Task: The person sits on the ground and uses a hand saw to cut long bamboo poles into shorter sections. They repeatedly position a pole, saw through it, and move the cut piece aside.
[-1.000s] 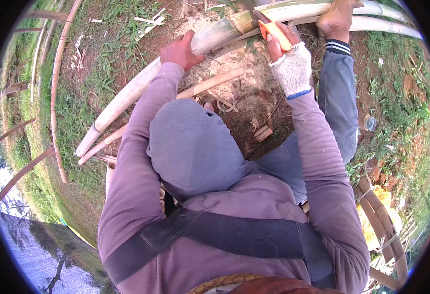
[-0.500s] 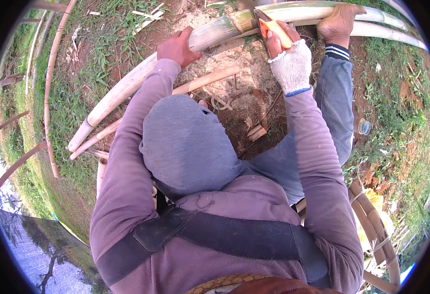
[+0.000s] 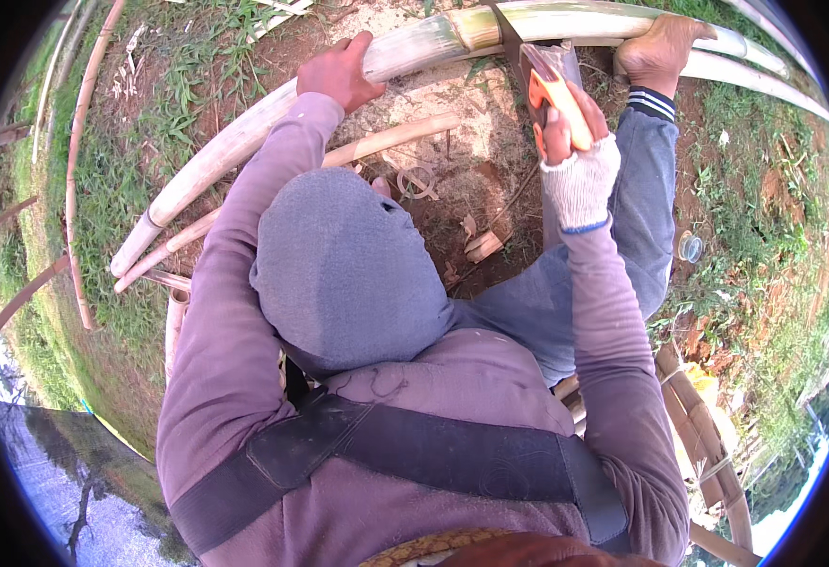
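A thick pale-green bamboo pole (image 3: 414, 47) runs in a curve across the ground ahead of me. My bare left hand (image 3: 341, 76) is closed over it, gripping it left of a brownish joint. In a white knit glove with bare fingertips, my right hand (image 3: 577, 156) is wrapped round the orange handle of a handsaw (image 3: 558, 99). The saw's blade crosses the pole just right of that joint; its cutting edge is not clear to see. My bare foot (image 3: 665, 49) presses on the pole farther right.
Beneath the pole, sawdust (image 3: 476, 109) covers the soil. A thinner bamboo length (image 3: 391, 137) lies nearer, with a small cut piece (image 3: 483, 246) and a curled strip (image 3: 416, 182). Tied bamboo slats (image 3: 693, 420) stand at right, near a clear cup (image 3: 690, 248). More poles (image 3: 79, 151) lie left.
My right hand has drawn the saw back toward me and slightly right, so more of the blade shows. My left hand still grips the pole.
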The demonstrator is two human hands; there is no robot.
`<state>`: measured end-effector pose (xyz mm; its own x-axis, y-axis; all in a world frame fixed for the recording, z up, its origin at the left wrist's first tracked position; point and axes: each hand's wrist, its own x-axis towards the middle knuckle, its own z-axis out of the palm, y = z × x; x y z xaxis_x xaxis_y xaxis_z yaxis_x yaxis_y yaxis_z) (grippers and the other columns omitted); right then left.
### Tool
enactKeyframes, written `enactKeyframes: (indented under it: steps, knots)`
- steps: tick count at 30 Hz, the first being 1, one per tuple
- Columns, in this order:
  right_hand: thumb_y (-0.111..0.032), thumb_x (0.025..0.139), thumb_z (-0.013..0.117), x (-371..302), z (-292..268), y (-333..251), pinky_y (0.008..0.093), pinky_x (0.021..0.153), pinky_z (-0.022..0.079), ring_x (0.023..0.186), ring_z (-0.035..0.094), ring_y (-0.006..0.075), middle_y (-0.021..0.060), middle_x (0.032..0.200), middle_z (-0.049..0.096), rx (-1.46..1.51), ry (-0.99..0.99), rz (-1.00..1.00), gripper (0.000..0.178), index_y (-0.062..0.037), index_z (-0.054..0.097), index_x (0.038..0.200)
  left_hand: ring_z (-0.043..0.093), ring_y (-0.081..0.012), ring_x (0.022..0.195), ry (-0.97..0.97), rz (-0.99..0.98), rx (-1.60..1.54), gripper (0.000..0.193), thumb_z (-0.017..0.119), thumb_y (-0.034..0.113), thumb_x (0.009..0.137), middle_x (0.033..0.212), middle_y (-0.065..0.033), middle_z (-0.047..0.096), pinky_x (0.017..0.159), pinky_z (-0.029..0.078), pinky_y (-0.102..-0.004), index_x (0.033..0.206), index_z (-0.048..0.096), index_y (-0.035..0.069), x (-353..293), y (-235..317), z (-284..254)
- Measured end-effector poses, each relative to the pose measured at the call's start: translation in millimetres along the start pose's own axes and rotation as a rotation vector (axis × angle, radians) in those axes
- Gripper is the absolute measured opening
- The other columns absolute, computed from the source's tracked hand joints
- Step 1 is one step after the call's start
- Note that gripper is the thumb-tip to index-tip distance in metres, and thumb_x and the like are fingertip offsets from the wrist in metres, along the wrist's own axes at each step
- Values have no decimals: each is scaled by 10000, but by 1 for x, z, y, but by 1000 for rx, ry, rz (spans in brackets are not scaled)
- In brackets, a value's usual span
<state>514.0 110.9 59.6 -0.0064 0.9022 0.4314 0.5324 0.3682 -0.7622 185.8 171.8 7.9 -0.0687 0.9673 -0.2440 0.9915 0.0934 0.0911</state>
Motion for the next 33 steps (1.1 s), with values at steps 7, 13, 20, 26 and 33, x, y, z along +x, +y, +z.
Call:
enactKeyframes:
  steps: [7, 13, 20, 26, 33]
  knots:
    - [-182, 996, 729, -3, -13, -29, 398, 948, 590, 1085, 770, 332, 231, 1197, 757, -39, -105, 77, 426, 23, 655, 1363, 721, -349, 1210, 8, 1, 4, 882, 859, 512, 808, 1391, -118, 694, 1013, 596, -497, 1569, 491, 263, 1, -17, -9]
    - [-236, 1051, 658, -96, -113, -43, 429, 1042, 561, 1231, 698, 343, 244, 1364, 674, -154, -220, 64, 529, 71, 536, 1463, 727, -355, 1184, 44, 47, -23, 832, 856, 488, 822, 1321, -120, 712, 990, 599, -500, 1536, 496, 261, -5, -14, 5]
    - [-167, 1002, 708, 65, 32, -12, 377, 851, 597, 931, 776, 293, 218, 1046, 775, -121, -101, 37, 350, 15, 699, 1301, 725, -356, 1206, -24, 11, -9, 830, 853, 490, 828, 1360, -136, 705, 1004, 596, -498, 1543, 492, 272, 0, -4, -8]
    - [-206, 1023, 699, -63, -78, -48, 409, 1055, 547, 1244, 693, 331, 233, 1386, 668, -121, -200, 137, 491, 49, 587, 1427, 727, -364, 1194, 4, 19, -9, 837, 853, 482, 823, 1377, -131, 697, 1008, 595, -506, 1547, 491, 269, -14, -16, 7]
    - [-194, 1014, 704, -6, -3, -6, 393, 881, 598, 1009, 766, 305, 210, 1136, 766, 96, -78, 206, 407, 38, 661, 1347, 717, -357, 1215, -5, 46, -23, 868, 858, 477, 812, 1406, -125, 682, 1028, 587, -508, 1562, 481, 258, -3, -5, 4]
